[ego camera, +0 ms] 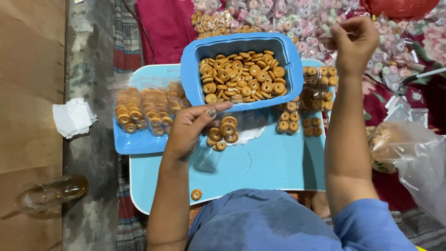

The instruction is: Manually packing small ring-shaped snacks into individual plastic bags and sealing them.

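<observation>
Left hand [188, 128] lies over the light-blue plastic table [269, 162], palm down, thumb stretched toward the near rim of the blue rectangular plastic tub [195, 69]. Its grip is partly closed: the fingers curl around the mouth of a small clear plastic bag [218, 139] that holds a few ring-shaped brown biscuits [226, 129]. The bag rests on the table just below the tub.

The tub stands at the table's far edge, filled with a loose heap of the same ring biscuits [241, 79].

Right hand [354, 44] is raised beyond the tub's right corner, above a pile of pastel sweets in clear wrappers [297, 18]. Its grip is pinched narrow; it appears to hold a thin transparent item, though the view is too poor to confirm.

Filled clear bags of biscuits [146, 111] lie in a row on a blue tray [134, 142] at the left. More filled packets [306, 116] sit right of the tub. One stray biscuit [196, 194] lies at the table's near edge.
</observation>
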